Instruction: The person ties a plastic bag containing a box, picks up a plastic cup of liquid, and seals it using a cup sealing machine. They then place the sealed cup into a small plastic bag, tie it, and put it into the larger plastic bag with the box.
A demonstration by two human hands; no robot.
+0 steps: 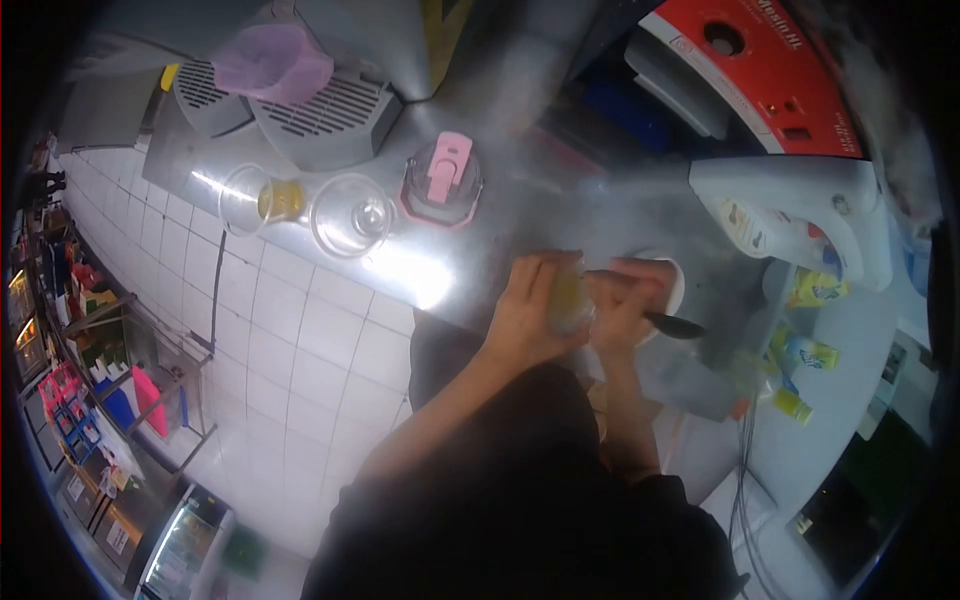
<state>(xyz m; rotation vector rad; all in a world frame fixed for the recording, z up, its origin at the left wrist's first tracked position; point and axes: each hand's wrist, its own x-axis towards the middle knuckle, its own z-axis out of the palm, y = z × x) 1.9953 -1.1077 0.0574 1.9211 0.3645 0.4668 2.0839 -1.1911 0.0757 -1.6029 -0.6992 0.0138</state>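
Note:
My left hand [525, 310] is wrapped round a small clear cup [571, 298] with something yellow in it. Close beside it, my right hand [622, 312] grips a dark utensil [674, 325], whose broad end points to the right and whose thin end reaches the cup. Partly behind my right hand is a round white container [676, 285]. Two clear plastic cups, one [240, 200] with yellow contents at one end and another [350, 215], are on the metal counter [510, 180] to the left. A jug with a pink-handled lid [450, 170] stands near them.
Grey drip trays [330, 115] with a pinkish plastic bag [272, 65] are at the upper left. A red-and-white machine [760, 70] occupies the upper right. Yellow-green packets [808, 350] and cables [743, 480] lie at the right. White floor tiles [290, 350] show below the counter.

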